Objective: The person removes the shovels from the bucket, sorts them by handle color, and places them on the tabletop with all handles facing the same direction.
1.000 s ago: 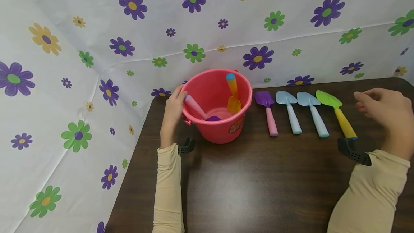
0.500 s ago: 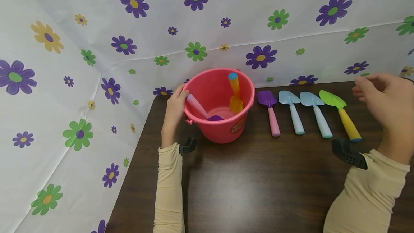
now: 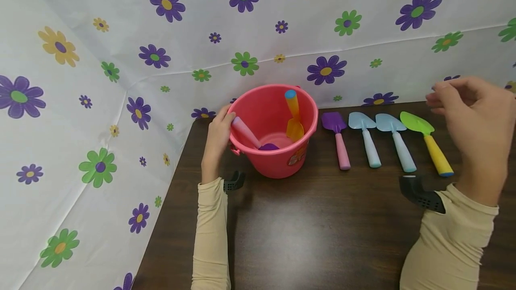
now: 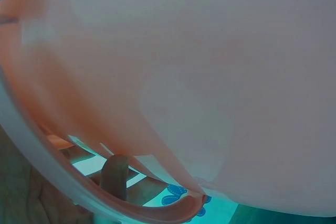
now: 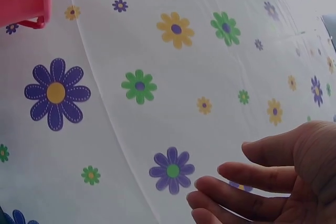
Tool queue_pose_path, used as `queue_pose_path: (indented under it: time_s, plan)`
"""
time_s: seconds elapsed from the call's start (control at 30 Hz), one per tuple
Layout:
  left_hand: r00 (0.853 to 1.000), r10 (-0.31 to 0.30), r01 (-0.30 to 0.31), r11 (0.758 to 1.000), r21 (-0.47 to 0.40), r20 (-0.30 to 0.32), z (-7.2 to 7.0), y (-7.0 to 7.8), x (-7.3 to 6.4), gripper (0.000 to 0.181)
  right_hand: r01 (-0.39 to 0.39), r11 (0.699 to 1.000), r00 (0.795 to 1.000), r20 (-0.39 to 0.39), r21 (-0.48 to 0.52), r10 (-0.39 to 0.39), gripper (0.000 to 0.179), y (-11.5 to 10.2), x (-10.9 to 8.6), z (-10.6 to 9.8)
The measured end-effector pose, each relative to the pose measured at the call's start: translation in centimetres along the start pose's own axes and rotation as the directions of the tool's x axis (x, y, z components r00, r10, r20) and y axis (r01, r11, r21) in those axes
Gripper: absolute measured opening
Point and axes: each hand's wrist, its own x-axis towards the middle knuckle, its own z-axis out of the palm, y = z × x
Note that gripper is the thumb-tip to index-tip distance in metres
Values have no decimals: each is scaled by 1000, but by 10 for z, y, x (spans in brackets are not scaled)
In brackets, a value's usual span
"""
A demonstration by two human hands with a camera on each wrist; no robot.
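Observation:
A pink bucket [image 3: 274,164] stands upright on the table. My left hand [image 3: 218,131] grips its left rim; the left wrist view shows fingers [image 4: 114,177] at the bucket's edge beside its curved handle [image 4: 31,150]. Inside lean an orange shovel [image 3: 293,106] with a blue handle end and a purple shovel with a pink handle [image 3: 246,132]. My right hand [image 3: 477,122] is raised above the table's right side, holding nothing, fingers loosely bent and apart in the right wrist view. Nearest to it lies a green trowel with a yellow handle [image 3: 437,155].
Left of the green trowel lie two light blue trowels [image 3: 367,147] [image 3: 399,147] and a purple shovel with a pink handle [image 3: 340,147], in a row on the dark wooden table [image 3: 314,236]. A white flowered sheet [image 3: 181,44] covers the wall behind and to the left.
My right hand has risen and shifted slightly left, toward the green trowel. The left hand keeps its place on the bucket rim. The view has shifted slightly.

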Motion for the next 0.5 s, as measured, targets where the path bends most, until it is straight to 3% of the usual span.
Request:
queue_pose_path:
  time_s: [0.5]
  plan:
    - [1000,-2,2,1000,-7,9,-1,1,-1,47,158,987,987,35,6,-158,45,-9,-9,12]
